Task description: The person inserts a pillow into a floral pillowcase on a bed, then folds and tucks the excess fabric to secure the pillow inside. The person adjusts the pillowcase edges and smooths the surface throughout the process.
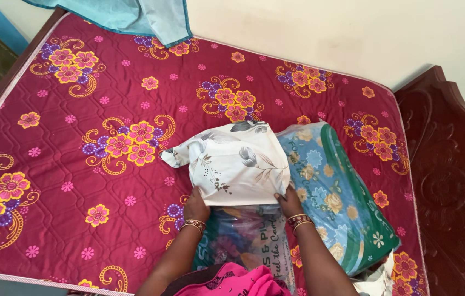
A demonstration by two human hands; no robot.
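A white pillowcase (pixel 232 159) with grey flower prints covers the far end of a pillow in a clear printed plastic wrap (pixel 249 235). My left hand (pixel 195 206) grips the case's near left edge. My right hand (pixel 289 201) grips its near right edge. Both wrists wear bangles. A second pillow (pixel 336 192), wrapped in blue and green flowered plastic, lies right beside it on the right, touching the case.
The maroon quilted mattress (pixel 79 120) with yellow and pink flowers fills the view. A teal cloth (pixel 144 16) hangs over its far edge. A carved dark wooden headboard (pixel 451 181) stands on the right. A cream wall runs behind. White cloth (pixel 377 279) lies at the near right.
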